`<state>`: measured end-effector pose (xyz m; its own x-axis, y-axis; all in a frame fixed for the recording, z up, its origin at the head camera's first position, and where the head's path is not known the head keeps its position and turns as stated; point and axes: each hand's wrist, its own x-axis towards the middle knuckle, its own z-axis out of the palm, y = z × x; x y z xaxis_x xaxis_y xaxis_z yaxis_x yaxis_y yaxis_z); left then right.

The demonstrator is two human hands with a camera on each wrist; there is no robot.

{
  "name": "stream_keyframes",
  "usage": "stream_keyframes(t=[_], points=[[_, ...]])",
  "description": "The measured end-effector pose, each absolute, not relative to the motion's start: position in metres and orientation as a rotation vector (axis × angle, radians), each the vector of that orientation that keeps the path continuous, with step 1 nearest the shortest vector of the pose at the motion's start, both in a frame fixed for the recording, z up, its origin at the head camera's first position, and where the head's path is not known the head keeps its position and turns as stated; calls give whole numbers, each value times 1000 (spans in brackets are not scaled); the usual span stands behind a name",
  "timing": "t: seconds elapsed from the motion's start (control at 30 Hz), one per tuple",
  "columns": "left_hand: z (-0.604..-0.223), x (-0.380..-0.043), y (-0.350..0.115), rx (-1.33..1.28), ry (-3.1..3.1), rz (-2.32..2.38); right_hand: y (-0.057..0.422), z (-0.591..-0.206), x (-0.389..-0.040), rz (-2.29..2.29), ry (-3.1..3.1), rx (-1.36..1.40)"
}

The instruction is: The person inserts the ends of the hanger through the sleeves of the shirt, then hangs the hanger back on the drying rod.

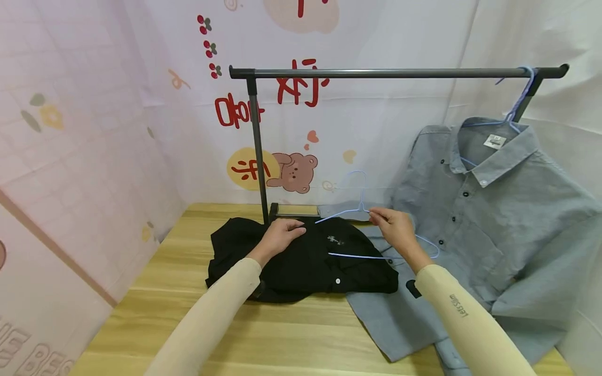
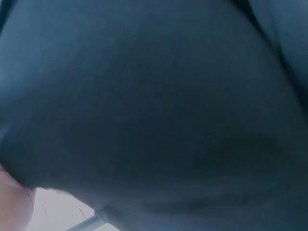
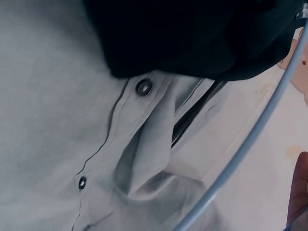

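Observation:
A black shirt (image 1: 310, 266) with a white button and a small pale motif lies bunched on the table. My left hand (image 1: 278, 239) pinches its upper edge with thumb and fingers. Dark cloth (image 2: 154, 106) fills most of the left wrist view, with a bit of my hand at the lower left. My right hand (image 1: 394, 227) grips a thin light-blue hanger (image 1: 345, 212) near its neck, hook upward. The hanger's lower bar crosses in front of the black shirt's right part, and a length of its rod (image 3: 255, 130) runs diagonally through the right wrist view.
A dark metal rail (image 1: 376, 73) on posts spans the back. At its right end a grey-blue shirt (image 1: 489, 209) hangs on another light-blue hanger (image 1: 525, 94). More grey-blue cloth (image 1: 400, 318) lies on the wooden table (image 1: 291, 339), partly under the black shirt. A printed white backdrop (image 1: 404, 31) stands behind.

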<state>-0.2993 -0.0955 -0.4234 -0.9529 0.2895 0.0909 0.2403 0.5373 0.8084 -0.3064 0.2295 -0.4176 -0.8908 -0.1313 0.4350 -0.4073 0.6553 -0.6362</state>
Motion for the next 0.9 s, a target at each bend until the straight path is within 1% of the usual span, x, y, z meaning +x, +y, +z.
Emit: stream_keyframes(t=[0.27,0.47,0.6,0.73,0.9], points=[[-433,-290,-85,426,2675,1544,203,-418,-304,1055,-2546,485],[-434,-283,-75,390,2680,1609,174,-423,-300,1019,-2516,608],[-426,-283,-67,460,2743,1574,157,-426,-297,1049,-2488,668],[-421,-283,-64,533,2809,1482,148,-427,-293,1117,-2511,659],[-418,-282,-62,627,2818,1401,140,-420,-291,1247,-2735,643]])
